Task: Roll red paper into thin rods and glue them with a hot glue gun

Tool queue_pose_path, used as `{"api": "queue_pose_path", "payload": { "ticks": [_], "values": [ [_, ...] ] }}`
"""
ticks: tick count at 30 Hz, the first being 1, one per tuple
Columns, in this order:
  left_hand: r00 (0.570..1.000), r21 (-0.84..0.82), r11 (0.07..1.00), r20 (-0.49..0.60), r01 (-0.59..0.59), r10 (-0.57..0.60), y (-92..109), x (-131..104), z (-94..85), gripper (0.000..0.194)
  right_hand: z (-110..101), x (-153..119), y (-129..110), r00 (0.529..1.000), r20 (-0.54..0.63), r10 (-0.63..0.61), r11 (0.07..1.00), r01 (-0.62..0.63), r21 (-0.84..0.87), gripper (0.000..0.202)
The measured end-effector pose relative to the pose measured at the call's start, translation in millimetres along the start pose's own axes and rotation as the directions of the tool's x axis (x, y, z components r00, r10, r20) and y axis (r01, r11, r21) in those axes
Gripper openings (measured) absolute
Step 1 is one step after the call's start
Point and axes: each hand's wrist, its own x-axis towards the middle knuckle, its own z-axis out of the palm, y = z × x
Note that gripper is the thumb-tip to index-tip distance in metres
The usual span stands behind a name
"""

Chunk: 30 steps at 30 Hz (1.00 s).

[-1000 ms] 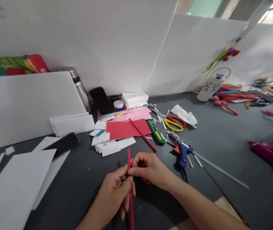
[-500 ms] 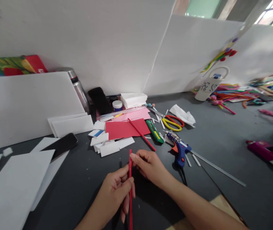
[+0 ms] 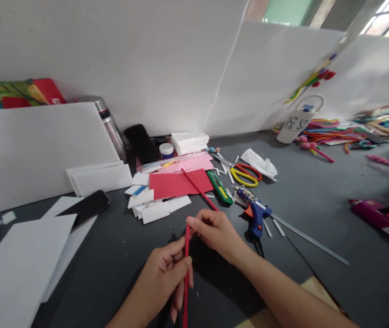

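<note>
A thin red stick [image 3: 186, 291] stands out toward the bottom edge of the view, between both hands. My left hand [image 3: 167, 278] is closed round its middle, thumb on top. At its far end, my right hand [image 3: 213, 232] pinches the tip between thumb and finger. Beyond the hands, a second red stick [image 3: 197, 187] lies across a red paper sheet [image 3: 167, 184], its near end partly behind my right hand. The blue glue gun [image 3: 258, 218] lies to the right of my right hand.
A green cutter [image 3: 219, 187], yellow and red-orange scissors [image 3: 245, 177] and crumpled tissue [image 3: 259, 165] lie beyond the glue gun. White sheets [image 3: 20, 269] and a black phone [image 3: 88, 206] are at left. A magenta glue gun [image 3: 381, 221] and a white cup [image 3: 293, 125] are at right.
My right hand has moved slightly up and now pinches the tip of the red stick, which was bare above the fingers before. My left hand keeps its hold.
</note>
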Motion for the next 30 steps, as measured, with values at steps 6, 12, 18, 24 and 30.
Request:
{"api": "queue_pose_path", "payload": {
  "ticks": [6, 12, 18, 24, 30],
  "values": [
    [0.999, -0.048, 0.999, -0.038, -0.020, 0.018, -2.6, 0.6, -3.2, 0.026, 0.1, -1.1, 3.0, 0.986, 0.160, -0.044, 0.998, 0.051, -0.043, 0.042],
    [1.000, 0.006, 1.000, -0.022, 0.005, -0.005, -1.0, 0.0, -1.2, 0.035, 0.4, 1.4, 6.2, 0.995, 0.088, -0.037, 0.998, 0.041, -0.046, 0.039],
    [1.000, -0.015, 1.000, 0.011, -0.002, 0.002, -1.3, 0.1, -1.5, 0.031, -1.4, 0.5, 0.7, 0.995, 0.089, -0.048, 0.999, 0.047, 0.014, 0.039],
    [1.000, -0.017, 1.000, -0.007, 0.009, -0.009, -0.4, 0.0, -2.6, 0.033, -1.2, 0.5, 2.4, 0.987, 0.128, -0.092, 0.994, 0.098, -0.040, 0.038],
    [1.000, -0.028, 1.000, 0.028, 0.013, -0.012, -0.7, -1.0, -3.2, 0.029, -3.1, 0.6, -1.8, 0.995, 0.098, -0.036, 0.998, 0.030, 0.060, 0.036]
  ]
}}
